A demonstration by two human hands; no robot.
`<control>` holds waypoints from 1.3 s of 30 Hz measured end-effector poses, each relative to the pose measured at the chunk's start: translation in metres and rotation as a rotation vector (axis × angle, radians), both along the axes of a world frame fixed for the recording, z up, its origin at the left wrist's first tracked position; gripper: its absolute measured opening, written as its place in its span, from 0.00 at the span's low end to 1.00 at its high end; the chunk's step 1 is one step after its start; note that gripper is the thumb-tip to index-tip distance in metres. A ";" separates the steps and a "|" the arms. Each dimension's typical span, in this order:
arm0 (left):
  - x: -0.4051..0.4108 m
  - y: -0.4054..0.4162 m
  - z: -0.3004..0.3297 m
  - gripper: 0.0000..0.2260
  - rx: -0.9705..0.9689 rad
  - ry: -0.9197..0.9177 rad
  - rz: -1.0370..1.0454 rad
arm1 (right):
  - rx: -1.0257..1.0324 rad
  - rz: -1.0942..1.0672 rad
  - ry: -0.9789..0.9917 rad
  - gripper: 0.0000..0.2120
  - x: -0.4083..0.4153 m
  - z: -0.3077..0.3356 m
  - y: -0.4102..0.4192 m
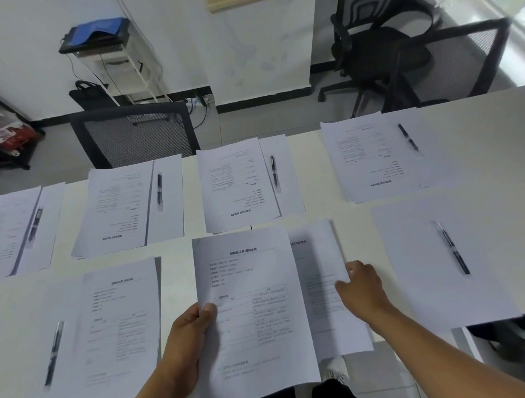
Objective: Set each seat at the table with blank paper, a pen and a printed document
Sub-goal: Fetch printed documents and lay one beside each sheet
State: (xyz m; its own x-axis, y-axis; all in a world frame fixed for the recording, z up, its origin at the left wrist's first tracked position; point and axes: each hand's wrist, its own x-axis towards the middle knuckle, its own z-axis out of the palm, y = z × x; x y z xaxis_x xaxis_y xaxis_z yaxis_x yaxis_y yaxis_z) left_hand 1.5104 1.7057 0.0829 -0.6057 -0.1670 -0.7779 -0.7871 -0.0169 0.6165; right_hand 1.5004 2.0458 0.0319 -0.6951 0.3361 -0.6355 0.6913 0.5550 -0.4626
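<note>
My left hand point(188, 335) grips the lower left edge of a stack of printed documents point(253, 303) held above the white table point(475, 108). To its right, my right hand point(362, 287) pinches the edge of a single printed sheet point(321, 286), drawn partly sideways out from under the stack. At the near right lies a blank paper point(430, 267) with a black pen point(453, 248) on it and no printed document. The near left seat has paper, a printed document point(119, 317) and a pen point(54, 352). Along the far side, several places each hold paper, a document and a pen point(274, 174).
A black mesh chair point(134, 134) stands at the far side of the table. An office chair point(378, 49) sits further back on the right. A small shelf with a black and blue device point(96, 35) and a black bag point(91, 96) stand by the wall.
</note>
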 end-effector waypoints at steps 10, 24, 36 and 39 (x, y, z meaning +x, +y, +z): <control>0.006 0.043 0.032 0.12 0.024 0.083 -0.021 | -0.180 -0.030 0.195 0.06 0.022 0.045 0.005; 0.024 0.118 0.084 0.13 0.046 0.225 -0.116 | -0.495 -0.136 0.379 0.18 0.050 0.106 0.030; -0.002 0.149 0.058 0.12 0.128 0.186 -0.249 | -0.342 -0.257 0.332 0.15 0.057 0.109 0.066; -0.006 0.156 0.053 0.12 0.149 0.156 -0.268 | -0.326 -0.283 0.329 0.12 0.055 0.115 0.074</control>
State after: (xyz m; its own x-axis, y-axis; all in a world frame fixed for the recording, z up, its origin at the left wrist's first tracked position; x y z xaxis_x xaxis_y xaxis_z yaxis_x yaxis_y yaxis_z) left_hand 1.5040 1.8621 0.1360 -0.7263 0.1230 -0.6763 -0.6721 0.0790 0.7362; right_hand 1.5552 2.1196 0.1468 -0.7858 0.3609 -0.5023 0.5827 0.1598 -0.7968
